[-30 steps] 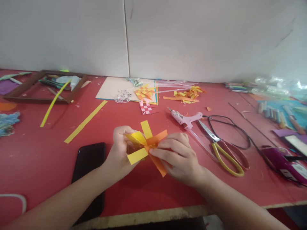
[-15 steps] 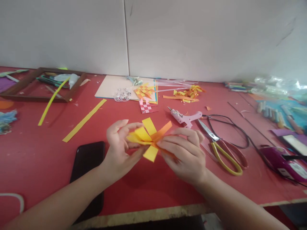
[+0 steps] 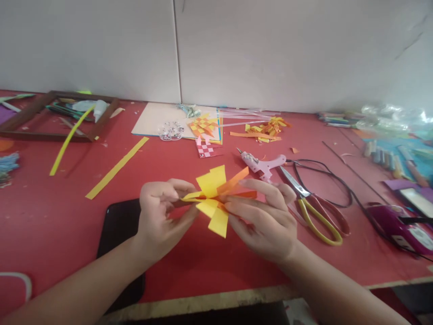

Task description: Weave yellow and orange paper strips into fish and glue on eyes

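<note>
Between my two hands, above the red table, is a piece woven from yellow and orange paper strips (image 3: 211,183), its loose ends fanning up and down. My left hand (image 3: 162,216) pinches yellow strips at the left side between thumb and fingers. On the right, my right hand (image 3: 265,216) has its fingers closed on the orange strips, and part of them is hidden behind it. A black phone (image 3: 117,225) lies partly beneath my left forearm. To the right of my right hand rest scissors (image 3: 316,207) with yellow and red handles, and a pink glue gun (image 3: 262,164).
Yellow strips (image 3: 117,168) lie on the left of the red table (image 3: 61,225), near a brown frame (image 3: 50,134). Farther back are a pink checkered paper fish (image 3: 204,148), a woven yellow-orange piece (image 3: 202,125) and strip scraps (image 3: 269,128). A purple device (image 3: 399,225) stands at right.
My left hand has shifted slightly left and its fingers have drawn together on the yellow strips. The yellow ends now spread apart upward and downward. My right hand has moved slightly right.
</note>
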`<state>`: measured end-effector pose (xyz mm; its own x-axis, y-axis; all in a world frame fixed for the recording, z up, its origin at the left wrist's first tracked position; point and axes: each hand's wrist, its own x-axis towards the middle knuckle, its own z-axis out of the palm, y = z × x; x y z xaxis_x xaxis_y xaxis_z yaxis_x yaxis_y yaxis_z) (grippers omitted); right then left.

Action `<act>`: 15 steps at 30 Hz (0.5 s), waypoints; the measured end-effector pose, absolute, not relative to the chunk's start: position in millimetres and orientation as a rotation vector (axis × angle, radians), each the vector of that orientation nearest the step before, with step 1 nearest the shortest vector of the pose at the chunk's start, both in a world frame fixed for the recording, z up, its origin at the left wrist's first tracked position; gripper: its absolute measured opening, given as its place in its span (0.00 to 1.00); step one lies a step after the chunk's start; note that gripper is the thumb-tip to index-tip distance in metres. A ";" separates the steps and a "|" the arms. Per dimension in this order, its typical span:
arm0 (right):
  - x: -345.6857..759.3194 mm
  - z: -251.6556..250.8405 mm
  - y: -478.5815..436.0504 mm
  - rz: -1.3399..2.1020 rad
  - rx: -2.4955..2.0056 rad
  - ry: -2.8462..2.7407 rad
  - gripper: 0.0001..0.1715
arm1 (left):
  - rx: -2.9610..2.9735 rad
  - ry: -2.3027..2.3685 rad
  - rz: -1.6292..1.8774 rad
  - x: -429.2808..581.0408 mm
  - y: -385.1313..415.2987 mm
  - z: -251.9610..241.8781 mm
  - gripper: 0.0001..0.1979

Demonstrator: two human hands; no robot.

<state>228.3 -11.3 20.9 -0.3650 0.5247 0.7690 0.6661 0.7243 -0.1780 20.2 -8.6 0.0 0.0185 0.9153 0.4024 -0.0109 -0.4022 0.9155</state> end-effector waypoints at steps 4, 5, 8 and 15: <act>225.8 24.6 -13.4 -0.127 -0.883 -2.044 0.25 | 1.513 0.993 1.495 21.9 -8.5 5.5 0.22; 225.3 25.5 -13.9 -0.095 -0.882 -2.039 0.23 | 1.544 1.000 1.486 22.2 -8.0 6.9 0.21; 225.5 26.1 -14.4 -0.082 -0.854 -2.071 0.16 | 1.686 1.014 1.403 21.8 -6.8 8.6 0.15; 230.7 20.4 -14.0 -0.136 -0.868 -2.137 0.11 | 1.802 0.935 1.354 14.6 -7.3 -6.2 0.22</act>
<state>230.7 -14.0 20.4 -0.4380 0.5383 0.7200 0.6254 0.7578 -0.1862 14.6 -7.3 -6.2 0.1979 0.8572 0.4755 0.1416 -0.5050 0.8514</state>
